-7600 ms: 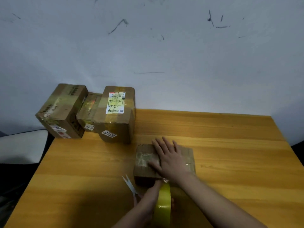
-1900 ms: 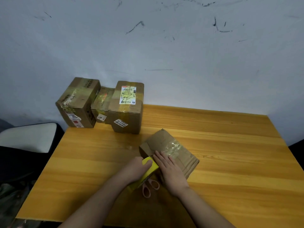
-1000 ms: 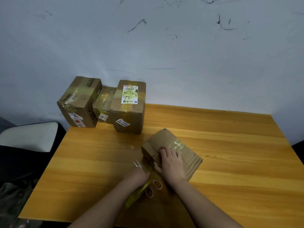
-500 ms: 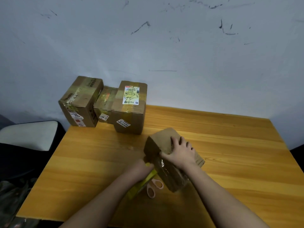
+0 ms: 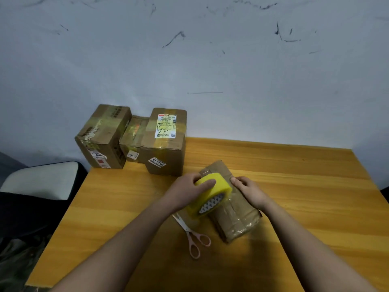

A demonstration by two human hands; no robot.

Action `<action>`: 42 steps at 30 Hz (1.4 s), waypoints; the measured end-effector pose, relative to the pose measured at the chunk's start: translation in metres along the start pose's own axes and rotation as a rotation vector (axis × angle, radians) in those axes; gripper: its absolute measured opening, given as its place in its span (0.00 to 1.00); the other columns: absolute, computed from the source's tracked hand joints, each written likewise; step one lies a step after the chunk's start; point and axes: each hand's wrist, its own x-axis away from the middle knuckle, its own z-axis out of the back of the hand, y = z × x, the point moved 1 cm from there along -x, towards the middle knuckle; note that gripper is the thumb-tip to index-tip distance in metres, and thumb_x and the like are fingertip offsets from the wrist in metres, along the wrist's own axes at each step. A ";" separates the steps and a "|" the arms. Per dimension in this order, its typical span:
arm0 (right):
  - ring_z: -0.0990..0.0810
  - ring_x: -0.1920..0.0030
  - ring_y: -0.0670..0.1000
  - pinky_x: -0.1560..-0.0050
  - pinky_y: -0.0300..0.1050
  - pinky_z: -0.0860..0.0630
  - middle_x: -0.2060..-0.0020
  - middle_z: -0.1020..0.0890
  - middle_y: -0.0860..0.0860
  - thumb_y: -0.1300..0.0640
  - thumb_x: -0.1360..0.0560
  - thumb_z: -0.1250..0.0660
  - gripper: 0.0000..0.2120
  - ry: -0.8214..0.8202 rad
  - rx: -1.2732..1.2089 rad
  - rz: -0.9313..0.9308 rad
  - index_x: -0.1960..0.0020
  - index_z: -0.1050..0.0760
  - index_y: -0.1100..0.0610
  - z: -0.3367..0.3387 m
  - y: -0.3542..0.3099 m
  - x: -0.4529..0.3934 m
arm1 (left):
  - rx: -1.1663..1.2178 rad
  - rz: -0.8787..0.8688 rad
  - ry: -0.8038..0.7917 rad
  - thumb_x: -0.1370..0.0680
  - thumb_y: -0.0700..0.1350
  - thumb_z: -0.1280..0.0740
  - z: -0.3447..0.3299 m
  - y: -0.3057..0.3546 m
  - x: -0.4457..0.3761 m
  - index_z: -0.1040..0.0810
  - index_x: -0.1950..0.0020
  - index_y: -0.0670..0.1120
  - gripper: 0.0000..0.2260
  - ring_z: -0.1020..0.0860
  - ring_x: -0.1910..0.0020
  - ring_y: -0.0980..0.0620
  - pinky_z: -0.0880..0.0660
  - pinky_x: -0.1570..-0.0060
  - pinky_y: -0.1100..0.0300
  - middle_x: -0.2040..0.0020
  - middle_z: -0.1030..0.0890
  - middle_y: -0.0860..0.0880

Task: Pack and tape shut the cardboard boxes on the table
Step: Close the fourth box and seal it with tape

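Half a second ago the small cardboard box (image 5: 233, 204) was tipped up under our right hand (image 5: 249, 191) and the yellow tape roll (image 5: 211, 194) hung low at its near-left side; now the box lies flat again on the worktop (image 5: 305, 192), near the middle, and the roll has come up onto its top. Our left hand (image 5: 189, 191) is curled round the roll, thumb on the yellow rim, holding it tilted against the box. The right hand rests on the far right part of the box top, fingers bent over it, steadying it. Clear tape already shows along the top and over the near end. We judge a further strip is being run across this box. The pink-handled scissors (image 5: 192, 236) lie just near-left of it, untouched, ready for the cut. Three taped boxes (image 5: 134, 140) stand at the far left corner
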 end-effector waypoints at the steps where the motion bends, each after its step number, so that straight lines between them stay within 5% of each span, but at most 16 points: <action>1: 0.22 0.42 0.53 0.41 0.51 0.26 0.40 0.20 0.51 0.40 0.22 0.41 0.19 0.093 0.184 0.048 0.37 0.26 0.50 0.002 0.004 -0.001 | 0.033 -0.031 0.003 0.23 0.58 0.36 -0.005 0.002 0.000 0.25 0.37 0.46 0.21 0.23 0.48 0.51 0.24 0.46 0.51 0.46 0.22 0.49; 5: 0.24 0.39 0.56 0.45 0.51 0.25 0.36 0.25 0.52 0.50 0.21 0.42 0.19 0.379 0.640 0.336 0.32 0.29 0.54 -0.004 0.009 0.013 | 0.132 -0.073 0.007 0.22 0.57 0.36 -0.024 0.018 -0.003 0.28 0.34 0.47 0.21 0.24 0.47 0.53 0.25 0.44 0.53 0.46 0.24 0.52; 8: 0.29 0.32 0.56 0.39 0.53 0.27 0.31 0.29 0.52 0.50 0.23 0.50 0.26 0.322 0.610 0.469 0.28 0.33 0.56 -0.012 0.024 0.026 | 0.202 -0.054 0.045 0.23 0.56 0.34 -0.030 0.025 -0.013 0.26 0.35 0.47 0.21 0.23 0.46 0.51 0.25 0.43 0.53 0.44 0.22 0.50; 12: 0.58 0.23 0.44 0.24 0.45 0.52 0.22 0.46 0.46 0.40 0.24 0.58 0.34 0.151 0.703 0.439 0.21 0.50 0.53 -0.013 0.037 0.038 | 0.303 -0.059 0.006 0.29 0.62 0.35 -0.030 0.025 -0.021 0.21 0.43 0.48 0.22 0.21 0.47 0.49 0.26 0.45 0.51 0.46 0.19 0.48; 16: 0.54 0.23 0.45 0.24 0.44 0.61 0.22 0.47 0.50 0.31 0.24 0.54 0.40 0.109 0.812 0.444 0.21 0.55 0.54 -0.012 0.034 0.039 | 0.379 -0.070 -0.030 0.23 0.51 0.33 -0.034 0.018 -0.022 0.25 0.52 0.57 0.02 0.24 0.54 0.59 0.26 0.52 0.63 0.53 0.22 0.56; 21: 0.52 0.24 0.43 0.25 0.43 0.63 0.23 0.41 0.52 0.31 0.23 0.58 0.38 0.141 0.811 0.471 0.22 0.50 0.55 -0.014 0.034 0.041 | 0.332 -0.098 -0.020 0.25 0.56 0.32 -0.033 0.021 -0.023 0.27 0.50 0.56 0.08 0.23 0.53 0.57 0.25 0.45 0.54 0.53 0.22 0.57; 24: 0.57 0.24 0.41 0.26 0.39 0.66 0.22 0.46 0.48 0.32 0.23 0.56 0.38 0.089 0.807 0.438 0.21 0.53 0.53 -0.011 0.029 0.041 | 0.243 -0.092 0.050 0.22 0.55 0.35 -0.031 0.025 -0.023 0.23 0.42 0.49 0.13 0.22 0.51 0.54 0.24 0.44 0.50 0.51 0.21 0.52; 27: 0.61 0.24 0.40 0.26 0.39 0.65 0.22 0.52 0.46 0.30 0.25 0.57 0.40 0.072 0.797 0.416 0.21 0.57 0.52 -0.011 0.024 0.043 | -0.009 -0.095 0.094 0.22 0.61 0.38 -0.029 0.031 -0.023 0.22 0.39 0.47 0.22 0.21 0.48 0.49 0.24 0.45 0.47 0.46 0.19 0.48; 30: 0.64 0.24 0.41 0.25 0.40 0.63 0.22 0.56 0.45 0.28 0.26 0.57 0.42 0.063 0.787 0.385 0.21 0.63 0.51 -0.013 0.024 0.043 | -0.331 -0.021 0.061 0.22 0.63 0.42 -0.027 0.035 -0.023 0.27 0.31 0.47 0.26 0.24 0.42 0.47 0.26 0.45 0.55 0.37 0.22 0.46; 33: 0.64 0.24 0.41 0.23 0.44 0.61 0.23 0.59 0.43 0.28 0.26 0.57 0.41 0.044 0.803 0.368 0.21 0.62 0.49 -0.013 0.026 0.043 | -0.634 0.078 -0.023 0.22 0.66 0.44 -0.021 0.030 -0.018 0.27 0.34 0.45 0.29 0.23 0.44 0.47 0.26 0.49 0.55 0.40 0.22 0.46; 37: 0.65 0.25 0.41 0.24 0.46 0.64 0.24 0.61 0.40 0.29 0.25 0.58 0.39 0.043 0.861 0.355 0.21 0.60 0.47 -0.013 0.020 0.044 | -0.587 0.163 -0.047 0.22 0.65 0.43 -0.020 0.015 -0.016 0.24 0.39 0.45 0.26 0.23 0.50 0.49 0.25 0.52 0.55 0.47 0.22 0.47; 40: 0.63 0.24 0.43 0.25 0.47 0.66 0.24 0.58 0.42 0.27 0.29 0.65 0.42 0.054 0.879 0.324 0.21 0.57 0.49 -0.017 0.012 0.046 | -0.516 0.175 -0.047 0.22 0.63 0.42 -0.025 0.003 -0.016 0.29 0.31 0.46 0.27 0.24 0.42 0.48 0.27 0.47 0.55 0.38 0.23 0.47; 42: 0.54 0.23 0.47 0.25 0.49 0.59 0.23 0.49 0.47 0.27 0.27 0.65 0.43 0.152 0.932 0.306 0.22 0.49 0.54 -0.026 0.008 0.048 | -0.393 0.176 -0.048 0.21 0.61 0.41 -0.028 -0.010 -0.014 0.33 0.28 0.45 0.28 0.27 0.37 0.48 0.29 0.43 0.56 0.32 0.27 0.46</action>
